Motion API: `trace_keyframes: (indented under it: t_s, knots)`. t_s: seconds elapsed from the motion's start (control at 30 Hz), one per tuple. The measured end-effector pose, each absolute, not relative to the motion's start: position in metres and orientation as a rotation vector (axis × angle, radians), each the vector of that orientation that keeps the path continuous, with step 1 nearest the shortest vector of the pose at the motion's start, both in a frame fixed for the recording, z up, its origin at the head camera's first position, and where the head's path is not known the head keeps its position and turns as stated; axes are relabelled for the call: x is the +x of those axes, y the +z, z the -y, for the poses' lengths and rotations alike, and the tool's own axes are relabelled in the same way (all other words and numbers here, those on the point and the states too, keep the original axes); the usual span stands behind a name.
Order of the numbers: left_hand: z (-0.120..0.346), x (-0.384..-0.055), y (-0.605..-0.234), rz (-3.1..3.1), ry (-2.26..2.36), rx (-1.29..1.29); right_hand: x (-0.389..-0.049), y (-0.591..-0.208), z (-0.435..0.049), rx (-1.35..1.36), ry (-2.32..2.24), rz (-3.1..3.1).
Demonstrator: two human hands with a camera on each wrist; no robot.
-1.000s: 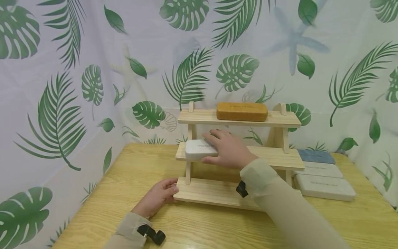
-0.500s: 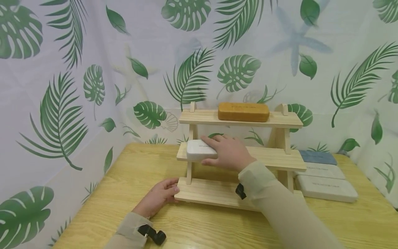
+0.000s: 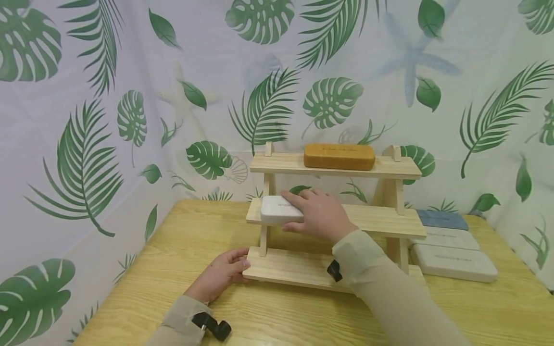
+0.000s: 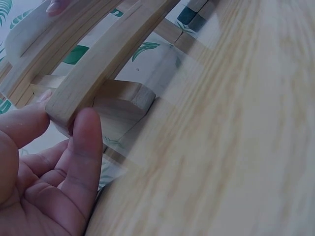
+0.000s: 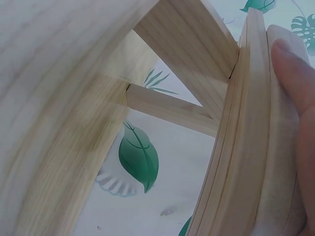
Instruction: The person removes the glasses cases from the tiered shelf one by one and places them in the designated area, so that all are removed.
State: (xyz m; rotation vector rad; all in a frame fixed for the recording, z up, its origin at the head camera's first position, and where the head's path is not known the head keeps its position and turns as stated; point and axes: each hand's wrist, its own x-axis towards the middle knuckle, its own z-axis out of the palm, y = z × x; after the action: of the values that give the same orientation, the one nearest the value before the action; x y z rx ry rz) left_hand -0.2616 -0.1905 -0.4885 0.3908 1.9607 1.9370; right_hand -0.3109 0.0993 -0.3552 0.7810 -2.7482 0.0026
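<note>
A three-tier wooden display shelf (image 3: 298, 265) stands on the table. On its middle tier, towards the left end, lies a white glasses case (image 3: 274, 210) with small lettering on top. My right hand (image 3: 319, 214) grips that case from above, thumb at the front side and fingers over the top; its right part is hidden under the hand. In the right wrist view the thumb (image 5: 295, 73) lies along the case (image 5: 281, 162). My left hand (image 3: 220, 270) pinches the left end of the bottom tier between thumb and forefinger, plainly seen in the left wrist view (image 4: 59, 172).
An orange glasses case (image 3: 339, 156) lies on the top tier. Right of the shelf, on the table (image 3: 277, 317), lie a blue case (image 3: 442, 219) and two pale cases, the nearest pale case (image 3: 459, 262) in front. A leaf-print cloth (image 3: 190, 57) hangs behind and left.
The fingers of my right hand have come down a little onto the white case, covering slightly more of its top. My left hand keeps its hold on the bottom tier. The view has shifted slightly.
</note>
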Motion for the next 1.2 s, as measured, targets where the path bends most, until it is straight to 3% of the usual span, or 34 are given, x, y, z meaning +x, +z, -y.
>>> trace_keyframes:
  t_s: [1.2]
  knots:
    - [0.191, -0.263, -0.491, -1.981, 1.928, 0.393, -0.281, -0.36, -0.117, 0.797, 0.098, 2.691]
